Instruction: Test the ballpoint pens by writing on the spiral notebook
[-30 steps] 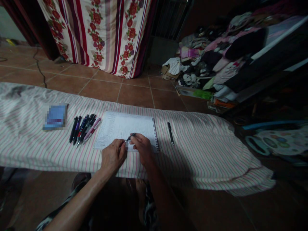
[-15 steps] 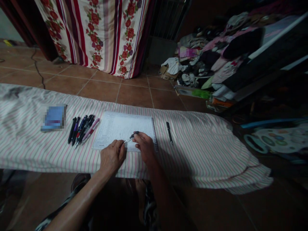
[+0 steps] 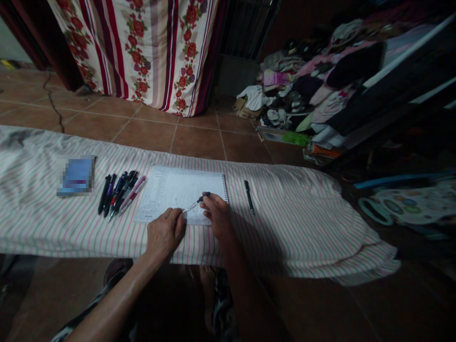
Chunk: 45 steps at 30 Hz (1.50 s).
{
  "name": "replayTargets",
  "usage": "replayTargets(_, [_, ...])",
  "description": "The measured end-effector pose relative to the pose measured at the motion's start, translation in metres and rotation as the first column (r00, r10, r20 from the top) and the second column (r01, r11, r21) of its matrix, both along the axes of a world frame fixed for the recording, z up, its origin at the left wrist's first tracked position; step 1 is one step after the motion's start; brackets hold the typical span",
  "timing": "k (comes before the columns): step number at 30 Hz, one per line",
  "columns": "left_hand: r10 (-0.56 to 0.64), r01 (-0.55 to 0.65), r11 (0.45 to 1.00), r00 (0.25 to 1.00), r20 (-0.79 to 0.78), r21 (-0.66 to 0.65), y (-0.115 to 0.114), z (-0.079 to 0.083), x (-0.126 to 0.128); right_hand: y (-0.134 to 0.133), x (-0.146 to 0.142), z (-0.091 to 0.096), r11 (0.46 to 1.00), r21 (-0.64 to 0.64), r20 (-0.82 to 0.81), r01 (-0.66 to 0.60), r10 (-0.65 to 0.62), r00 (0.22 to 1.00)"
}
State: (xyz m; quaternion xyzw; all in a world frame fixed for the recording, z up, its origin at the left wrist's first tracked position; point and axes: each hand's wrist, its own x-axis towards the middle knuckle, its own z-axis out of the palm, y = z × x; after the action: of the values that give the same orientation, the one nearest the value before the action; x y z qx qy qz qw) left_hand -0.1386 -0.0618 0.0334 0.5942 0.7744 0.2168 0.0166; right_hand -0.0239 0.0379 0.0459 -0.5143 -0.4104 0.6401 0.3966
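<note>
Slim dark-and-pale pen [image 3: 193,206] sits slantwise between both hands, over the white spiral-bound notebook [image 3: 181,184]. Can't tell if it's one piece or separate parts lined up. The left hand [image 3: 166,233] is pinched on the lower end, the right hand [image 3: 218,213] clamped on the dark upper end. Looks light and stiff, probably slick plastic, and that skinny pale stretch might snap if bent, so I'd grip the thicker dark bit and keep any force lengthwise. Past the spiral lies a lone black pen [image 3: 249,196]; on the other side, a bunch of black, purple and pink pens [image 3: 121,194], all on a pink-and-grey striped white cloth [image 3: 302,228].
</note>
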Motion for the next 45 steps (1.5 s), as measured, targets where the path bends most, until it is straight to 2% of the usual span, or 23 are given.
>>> replayTargets(7, [0.006,-0.006,1.000,1.000,-0.011,0.001,0.000,-0.002,0.000,0.007,0.006,-0.001,0.995,0.096,0.077,0.032,-0.039,0.996])
replayTargets(10, [0.004,-0.004,1.000,1.000,-0.019,-0.002,0.001,-0.002,0.000,0.012,0.012,-0.003,0.987,0.156,0.163,0.048,-0.074,0.984])
replayTargets(16, [0.008,-0.009,1.000,1.000,-0.023,-0.011,0.000,-0.003,-0.003,0.029,0.026,-0.016,0.948,0.317,0.345,-0.021,-0.095,0.934])
replayTargets(22, [0.016,-0.016,1.000,1.000,-0.014,-0.020,0.000,-0.004,-0.003,0.036,0.037,-0.027,0.908,0.410,0.542,-0.088,-0.165,0.824])
replayTargets(27, [0.009,-0.009,1.000,1.000,-0.003,-0.020,-0.001,-0.003,-0.003,0.035,0.038,-0.028,0.832,0.507,0.695,-0.226,-0.240,0.678])
replayTargets(31, [0.008,-0.008,1.000,1.000,-0.003,-0.010,-0.001,-0.004,-0.003,0.032,0.034,-0.028,0.801,0.524,0.749,-0.289,-0.271,0.605])
replayTargets(36, [0.012,-0.012,1.000,1.000,-0.011,-0.017,0.000,-0.003,-0.003,0.029,0.030,-0.029,0.778,0.522,0.784,-0.349,-0.278,0.555])
replayTargets(45, [0.010,-0.010,0.999,1.000,0.007,-0.034,0.000,-0.001,-0.001,0.031,0.032,-0.033,0.763,0.517,0.793,-0.388,-0.257,0.552])
